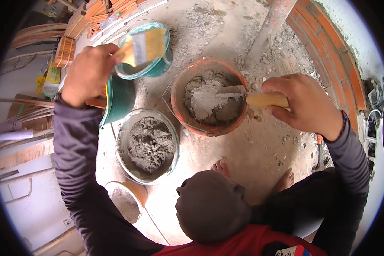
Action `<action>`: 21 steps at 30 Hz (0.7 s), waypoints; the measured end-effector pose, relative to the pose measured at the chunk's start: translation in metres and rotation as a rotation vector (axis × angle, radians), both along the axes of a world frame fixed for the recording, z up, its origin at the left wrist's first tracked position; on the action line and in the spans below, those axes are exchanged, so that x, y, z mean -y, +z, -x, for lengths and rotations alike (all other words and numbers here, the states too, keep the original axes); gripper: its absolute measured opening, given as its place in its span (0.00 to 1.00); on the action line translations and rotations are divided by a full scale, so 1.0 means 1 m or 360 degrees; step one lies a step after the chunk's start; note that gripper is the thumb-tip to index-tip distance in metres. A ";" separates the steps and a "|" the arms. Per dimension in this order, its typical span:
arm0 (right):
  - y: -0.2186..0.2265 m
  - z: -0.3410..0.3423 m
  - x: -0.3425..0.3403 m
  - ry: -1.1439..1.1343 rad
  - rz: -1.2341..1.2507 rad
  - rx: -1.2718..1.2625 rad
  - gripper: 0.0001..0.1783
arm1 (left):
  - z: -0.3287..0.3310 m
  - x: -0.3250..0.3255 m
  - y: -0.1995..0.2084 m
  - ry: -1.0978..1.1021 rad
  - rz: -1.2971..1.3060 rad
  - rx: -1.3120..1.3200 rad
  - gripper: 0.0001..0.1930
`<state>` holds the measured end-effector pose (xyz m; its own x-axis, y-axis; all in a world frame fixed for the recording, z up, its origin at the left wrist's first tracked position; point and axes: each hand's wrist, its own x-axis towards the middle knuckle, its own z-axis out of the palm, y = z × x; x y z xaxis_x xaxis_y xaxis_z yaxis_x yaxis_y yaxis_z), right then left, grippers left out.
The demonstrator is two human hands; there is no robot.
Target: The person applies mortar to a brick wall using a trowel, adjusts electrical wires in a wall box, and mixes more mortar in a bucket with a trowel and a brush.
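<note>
My left hand (89, 70) grips a wide flat paintbrush (141, 48) with a pale metal band. The brush is held over a teal bucket (168, 64), whose contents are partly hidden behind it. In my right hand (301, 100) is a trowel (266, 100), held by its wooden handle. The trowel's blade reaches over the rim into an orange bucket (190, 123), at the mortar. Pale grey dry powder (207, 99) lies on darker wet mortar (226, 114) in that bucket.
A pail (120, 155) of lumpy grey mortar (151, 143) stands left of the orange bucket; a smaller container (141, 194) is nearer. Bricks (66, 51) and boards are stacked at left. A pole (269, 32) and low brick wall (328, 51) stand at right. Rubble litters the floor.
</note>
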<state>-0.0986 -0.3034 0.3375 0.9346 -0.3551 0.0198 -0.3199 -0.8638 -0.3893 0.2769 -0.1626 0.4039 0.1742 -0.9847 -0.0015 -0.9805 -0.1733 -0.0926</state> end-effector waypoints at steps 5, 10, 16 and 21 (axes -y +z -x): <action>-0.012 0.010 0.009 0.0098 0.0062 0.0160 0.14 | 0.094 -0.024 0.005 -0.0120 0.0085 -0.0046 0.07; -0.015 0.012 0.007 0.0094 -0.0044 0.0116 0.11 | 0.138 -0.032 0.001 -0.0355 0.0187 0.0118 0.08; -0.026 0.020 0.007 0.0115 -0.0038 0.0328 0.12 | 0.167 -0.031 0.003 -0.0353 0.0185 0.0242 0.06; -0.019 0.022 0.005 0.0094 -0.0078 0.0235 0.12 | 0.172 -0.033 0.004 -0.0406 0.0229 0.0239 0.05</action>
